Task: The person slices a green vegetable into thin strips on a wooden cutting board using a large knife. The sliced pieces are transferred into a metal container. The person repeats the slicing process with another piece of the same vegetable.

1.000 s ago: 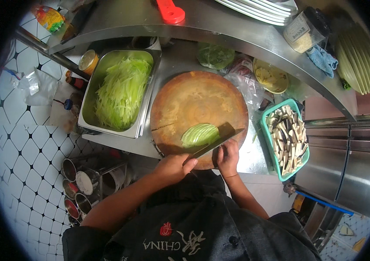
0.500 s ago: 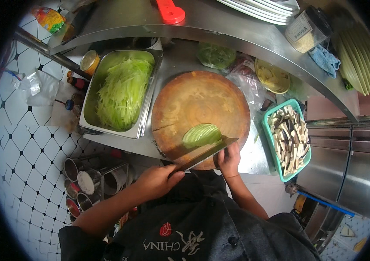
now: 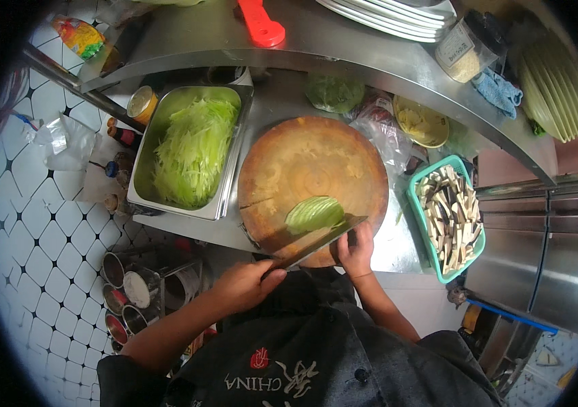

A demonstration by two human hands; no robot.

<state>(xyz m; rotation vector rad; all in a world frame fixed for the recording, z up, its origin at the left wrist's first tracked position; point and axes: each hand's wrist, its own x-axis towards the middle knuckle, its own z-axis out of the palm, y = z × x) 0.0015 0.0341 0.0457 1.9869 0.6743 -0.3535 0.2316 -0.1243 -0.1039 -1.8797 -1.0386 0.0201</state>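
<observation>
My left hand [image 3: 243, 286] is closed around the handle of a cleaver [image 3: 319, 243], whose blade slants up to the right over the near part of a round wooden chopping board [image 3: 309, 152]. The fingers of my right hand [image 3: 357, 253] close in against the right end of the blade; whether anything else is under them is hidden. Just beyond the blade lies a fanned stack of thin, pale green vegetable slices [image 3: 314, 214]. Left of the board stands a steel pan [image 3: 141, 183] heaped with pale green vegetable shreds [image 3: 194, 152].
On the right, a turquoise basket [image 3: 414, 203] holds cut eggplant strips [image 3: 448, 214]. Behind the board are a bagged green vegetable [image 3: 335, 93] and a bowl [image 3: 431, 141]. A steel shelf [image 3: 289, 61] overhangs the back, bearing plates [image 3: 387, 17], a jar [image 3: 464, 54] and a red-handled tool [image 3: 262, 27].
The whole view has shifted slightly. Both hands and the cleaver keep nearly the same place over the board, and the slices lie as before.
</observation>
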